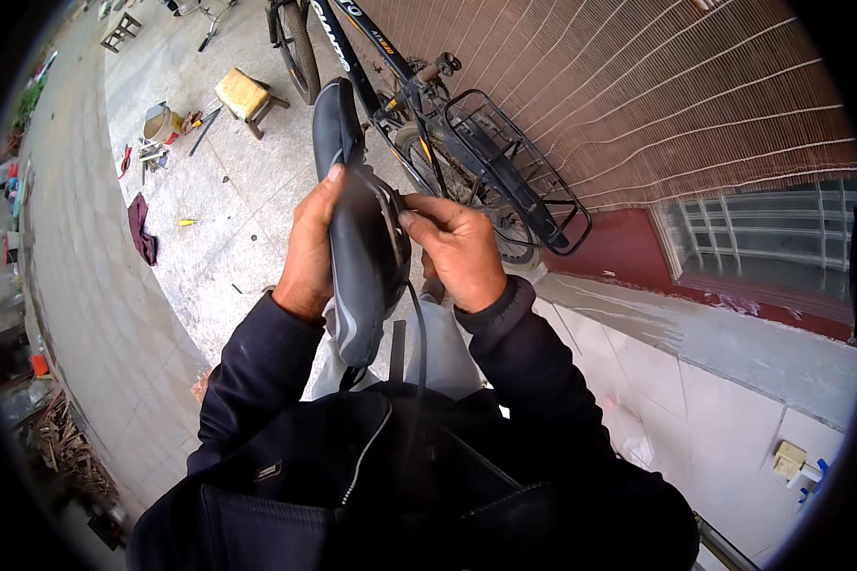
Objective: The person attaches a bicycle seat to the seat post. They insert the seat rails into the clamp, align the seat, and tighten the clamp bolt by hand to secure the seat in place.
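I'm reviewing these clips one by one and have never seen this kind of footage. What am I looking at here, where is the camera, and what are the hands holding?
There is no machine here: a person works with two bare hands, and the camera sits on that person's head looking down. Its wide lens bends straight edges near the rim. The dark sleeves coming from the bottom are the person's own arms.

Both hands hold a black bicycle saddle upright. The left hand grips its side, and the right hand fingers the parts on its underside.

Just beyond stands a black bicycle with a rear rack, next to a brick wall. On the paved ground lie a small wooden stool, scattered tools, a yellow-handled screwdriver and a dark red cloth.
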Demonstrator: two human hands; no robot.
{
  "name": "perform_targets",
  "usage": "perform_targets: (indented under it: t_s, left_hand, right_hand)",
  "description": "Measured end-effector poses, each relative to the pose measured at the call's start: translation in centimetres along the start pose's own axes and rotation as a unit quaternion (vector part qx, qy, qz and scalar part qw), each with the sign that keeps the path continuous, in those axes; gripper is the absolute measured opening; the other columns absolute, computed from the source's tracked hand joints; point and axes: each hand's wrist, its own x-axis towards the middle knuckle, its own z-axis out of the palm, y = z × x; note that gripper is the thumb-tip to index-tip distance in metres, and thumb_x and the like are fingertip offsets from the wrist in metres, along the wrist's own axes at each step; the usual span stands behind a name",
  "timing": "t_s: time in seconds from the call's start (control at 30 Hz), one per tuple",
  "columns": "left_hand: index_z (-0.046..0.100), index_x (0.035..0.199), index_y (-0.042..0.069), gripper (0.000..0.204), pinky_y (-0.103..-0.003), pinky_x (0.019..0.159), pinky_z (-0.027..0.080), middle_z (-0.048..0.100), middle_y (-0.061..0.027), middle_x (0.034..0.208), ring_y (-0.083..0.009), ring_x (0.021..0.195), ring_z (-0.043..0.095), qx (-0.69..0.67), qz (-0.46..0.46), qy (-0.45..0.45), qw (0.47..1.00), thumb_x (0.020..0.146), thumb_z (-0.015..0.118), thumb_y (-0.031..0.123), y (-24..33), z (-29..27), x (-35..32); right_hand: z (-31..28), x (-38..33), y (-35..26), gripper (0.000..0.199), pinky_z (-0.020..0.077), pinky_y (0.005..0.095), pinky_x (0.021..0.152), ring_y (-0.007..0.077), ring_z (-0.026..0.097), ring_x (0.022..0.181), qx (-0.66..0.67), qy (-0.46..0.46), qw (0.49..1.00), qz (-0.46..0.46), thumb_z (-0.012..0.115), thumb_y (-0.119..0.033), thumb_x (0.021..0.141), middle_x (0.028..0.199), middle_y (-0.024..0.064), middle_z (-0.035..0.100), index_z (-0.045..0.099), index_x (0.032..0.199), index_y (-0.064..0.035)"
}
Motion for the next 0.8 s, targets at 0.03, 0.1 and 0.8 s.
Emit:
perform_targets:
  t_s: [0.03,0.1,0.8]
  left_hand:
    - [0.058,0.097,0.005,0.036,-0.025,0.064,0.048,0.061,-0.0035,0.082,-0.0111,0.070,0.057,0.002,0.000,0.001,1.000,0.096,0.051,0.040,-0.4,1.2,1.4]
    - [0.058,0.097,0.005,0.036,-0.025,0.063,0.048,0.060,-0.0032,0.082,-0.0109,0.070,0.057,0.003,-0.003,0.007,1.000,0.096,0.052,0.041,-1.0,2.8,3.8]
    - [0.058,0.094,0.000,0.039,-0.023,0.062,0.048,0.062,-0.0065,0.080,-0.0115,0.067,0.058,0.013,0.064,0.067,0.996,0.095,0.053,0.039,-3.7,6.6,24.5]
  right_hand:
    - [-1.6,1.2,-0.2,0.023,0.0386,0.0210,0.040,0.0045,0.046,0.044,-0.007,-0.006,1.000,-0.006,0.065,-0.012,0.089,0.066,0.0006,0.058,0.066,0.105,0.0047]
    - [-3.7,3.2,-0.8,0.022,0.0376,0.0211,0.040,0.0050,0.047,0.045,-0.023,-0.003,1.000,-0.008,0.064,-0.011,0.088,0.068,0.0016,0.060,0.066,0.105,0.0038]
    - [-10.6,22.4,0.4,0.023,0.0474,0.0213,0.057,0.0069,0.059,0.066,-0.008,0.068,0.998,0.013,0.065,-0.010,0.086,0.080,0.0030,0.066,0.068,0.105,0.0027]
